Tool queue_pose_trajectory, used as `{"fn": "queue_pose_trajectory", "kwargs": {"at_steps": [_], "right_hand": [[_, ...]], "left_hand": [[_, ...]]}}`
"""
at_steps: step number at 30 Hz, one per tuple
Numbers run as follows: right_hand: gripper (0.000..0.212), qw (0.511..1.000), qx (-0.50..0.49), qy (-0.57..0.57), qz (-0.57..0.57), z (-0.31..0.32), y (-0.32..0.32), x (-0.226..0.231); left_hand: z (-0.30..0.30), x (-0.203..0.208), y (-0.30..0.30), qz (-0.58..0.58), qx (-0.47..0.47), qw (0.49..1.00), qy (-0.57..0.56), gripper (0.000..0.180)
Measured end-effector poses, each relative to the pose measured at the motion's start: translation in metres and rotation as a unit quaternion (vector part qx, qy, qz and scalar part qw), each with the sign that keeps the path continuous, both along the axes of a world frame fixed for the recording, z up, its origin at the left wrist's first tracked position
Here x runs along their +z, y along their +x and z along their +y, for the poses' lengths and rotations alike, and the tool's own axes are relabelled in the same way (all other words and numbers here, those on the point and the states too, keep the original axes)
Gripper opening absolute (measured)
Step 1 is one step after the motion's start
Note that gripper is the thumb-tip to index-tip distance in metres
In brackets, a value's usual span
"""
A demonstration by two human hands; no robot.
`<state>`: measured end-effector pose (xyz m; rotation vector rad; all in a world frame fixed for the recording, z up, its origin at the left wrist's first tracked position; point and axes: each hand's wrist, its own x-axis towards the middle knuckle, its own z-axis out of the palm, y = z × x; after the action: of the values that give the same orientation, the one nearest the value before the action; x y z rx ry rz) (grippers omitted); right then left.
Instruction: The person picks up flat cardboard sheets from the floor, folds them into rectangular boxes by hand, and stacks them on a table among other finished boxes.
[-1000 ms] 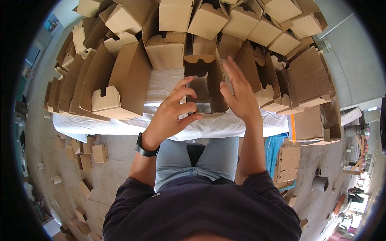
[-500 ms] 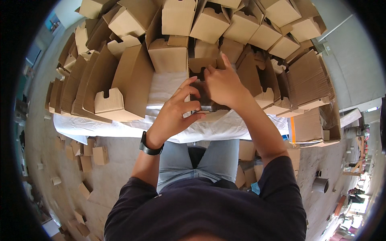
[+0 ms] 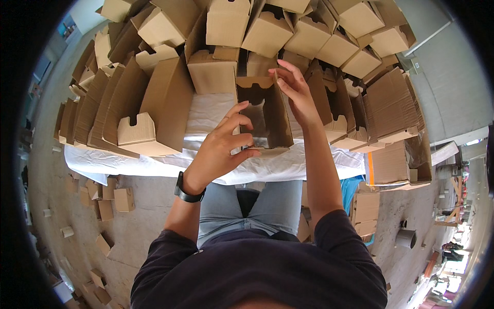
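While an open carton point(image 3: 279, 121) stands on the cloth-covered surface point(image 3: 139, 166), mouth up and inside mostly in shadow, both hands are placed around it. Left hand point(image 3: 226, 141): at the open carton's near left corner, fingers bent, forefinger and thumb parted about the near edge, thumb tip along the outer side. Right hand point(image 3: 297, 91): at the open carton's far right corner, fingers and thumb half curled about the top of the side wall. Overlap plus fisheye view, so can't tell whether either hand really pinches the cardboard or just touches it. Black watch point(image 3: 189, 190) on left wrist, nearer the person than the open carton. Left of the open carton: strip of white cloth point(image 3: 208, 113), then a tall carton point(image 3: 164, 110) with a notched end, more leaning side by side past it. Right of the open carton: row of notched cartons point(image 3: 335, 130), then an orange-striped carton point(image 3: 393, 167) at the near right end. Beyond the open carton: piled pale cartons point(image 3: 226, 23). Jeans point(image 3: 216, 206) on the near side of it. Floor, well left of the open carton and lower: small brown cartons point(image 3: 124, 200). Floor, well right: grey cylinder point(image 3: 405, 238).
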<state>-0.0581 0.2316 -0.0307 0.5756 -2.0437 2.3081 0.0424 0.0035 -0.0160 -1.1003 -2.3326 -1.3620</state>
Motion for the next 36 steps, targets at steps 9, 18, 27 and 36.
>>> {"fn": "queue_pose_trajectory", "kwargs": {"at_steps": [9, 18, 27, 36], "right_hand": [[0.049, 0.998, 0.058, 0.011, -0.025, 0.008, -0.015, -0.009], [0.046, 0.978, 0.012, 0.208, 0.012, 0.009, -0.034, 0.004], [0.069, 0.91, -0.158, 0.367, 0.114, -0.004, -0.02, -0.012], [0.076, 0.959, -0.113, 0.238, -0.104, -0.012, -0.013, -0.02]], "left_hand": [[0.0, 0.002, -0.001, -0.001, -0.003, 1.0, -0.001, 0.028], [0.0, 0.001, -0.009, -0.001, -0.042, 0.999, 0.006, 0.029], [0.003, -0.001, -0.006, -0.013, -0.017, 1.0, 0.004, 0.028], [0.002, -0.002, -0.005, -0.011, -0.011, 1.0, 0.003, 0.029]]}}
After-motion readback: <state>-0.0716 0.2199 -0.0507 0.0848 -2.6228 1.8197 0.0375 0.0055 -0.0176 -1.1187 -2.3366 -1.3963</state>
